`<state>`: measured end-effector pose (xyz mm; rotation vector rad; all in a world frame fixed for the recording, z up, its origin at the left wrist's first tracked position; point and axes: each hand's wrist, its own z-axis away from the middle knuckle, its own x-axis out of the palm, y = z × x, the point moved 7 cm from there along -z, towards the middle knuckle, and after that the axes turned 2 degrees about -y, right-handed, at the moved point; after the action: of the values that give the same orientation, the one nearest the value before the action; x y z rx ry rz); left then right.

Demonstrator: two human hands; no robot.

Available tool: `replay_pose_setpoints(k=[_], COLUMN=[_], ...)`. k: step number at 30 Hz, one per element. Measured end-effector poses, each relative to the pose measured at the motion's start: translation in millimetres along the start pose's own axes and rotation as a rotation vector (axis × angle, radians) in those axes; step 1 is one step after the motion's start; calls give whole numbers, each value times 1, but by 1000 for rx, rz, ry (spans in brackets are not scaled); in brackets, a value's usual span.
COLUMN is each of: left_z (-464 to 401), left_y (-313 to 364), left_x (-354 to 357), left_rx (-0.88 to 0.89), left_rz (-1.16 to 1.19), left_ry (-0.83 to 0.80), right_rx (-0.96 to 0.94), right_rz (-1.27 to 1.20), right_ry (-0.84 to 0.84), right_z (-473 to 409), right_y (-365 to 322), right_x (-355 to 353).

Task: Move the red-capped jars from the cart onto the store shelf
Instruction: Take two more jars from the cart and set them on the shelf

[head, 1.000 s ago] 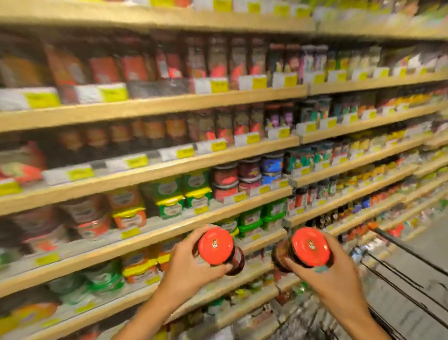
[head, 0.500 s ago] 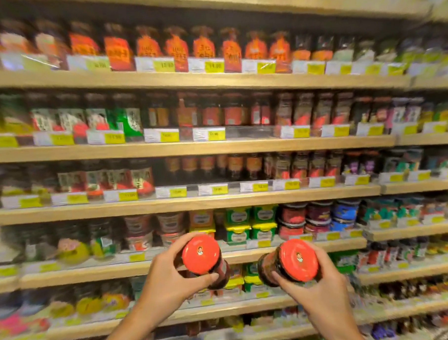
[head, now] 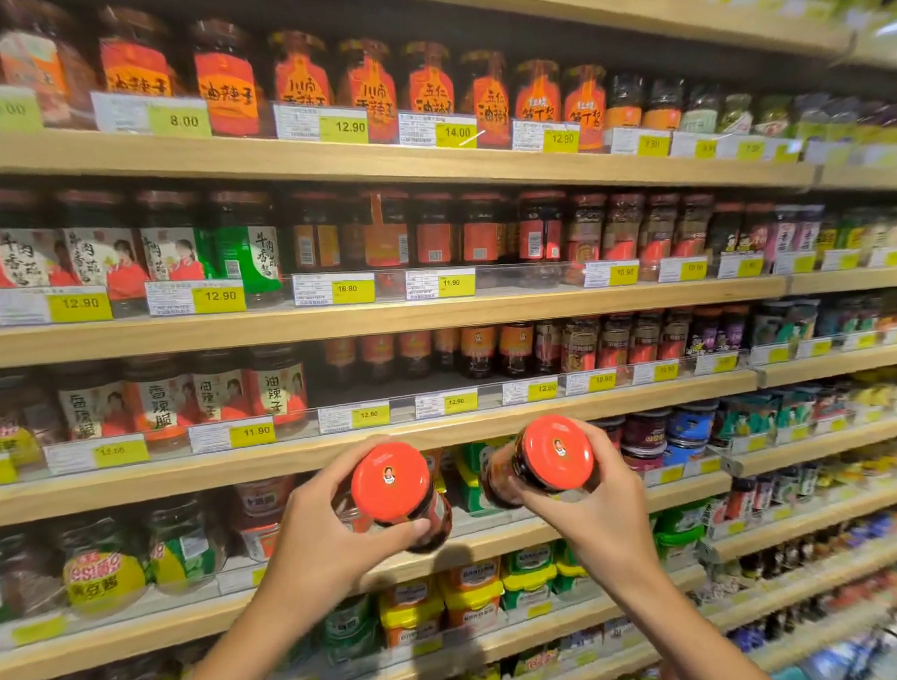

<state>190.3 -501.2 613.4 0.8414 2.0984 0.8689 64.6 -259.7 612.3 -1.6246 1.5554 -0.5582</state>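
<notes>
Each of my hands holds one dark glass jar with a red cap, tipped so the caps face me. My left hand [head: 319, 546] grips the left jar [head: 391, 483] from the side and below. My right hand [head: 600, 518] grips the right jar [head: 554, 456], which is held a little higher. Both jars hang in front of the wooden store shelf [head: 287, 462], just below the shelf board with price tags. Behind that board, a row of similar red-labelled jars [head: 493, 350] stands set back, with a gap in front. The cart is out of view.
Wooden shelves run across the whole view, packed with jars and tubs behind yellow price tags [head: 252, 433]. Red-labelled sauce jars [head: 227, 92] fill the top rows. Green and yellow tubs [head: 473, 593] sit lower, beneath my hands.
My view has turned from the cart and aisle toward the shelf and lifted. Both hands have raised the jars higher, up to the shelf board with the set-back jars.
</notes>
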Motion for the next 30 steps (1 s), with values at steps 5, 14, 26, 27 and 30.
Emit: replay_pose_setpoints(k=[5,14,26,27,30], left_z=[-16,-34,-61,-63,-68], left_y=[4,10,7,6,1], left_x=[-1,7,37,40,49], left_rx=[25,47,55,53,44], left_rz=[72,95,68,63,52], left_ry=[-2,-10,17,18,10], right_rx=[7,-20,-46,-51,-62], right_rz=[10,36,8,10,7], right_ry=[87,208,251,251,268], right_z=[-17,-83,-156,-159,-163], right_y=[4,10,51,53,58], right_x=[-2,-21,-34,-33,-31])
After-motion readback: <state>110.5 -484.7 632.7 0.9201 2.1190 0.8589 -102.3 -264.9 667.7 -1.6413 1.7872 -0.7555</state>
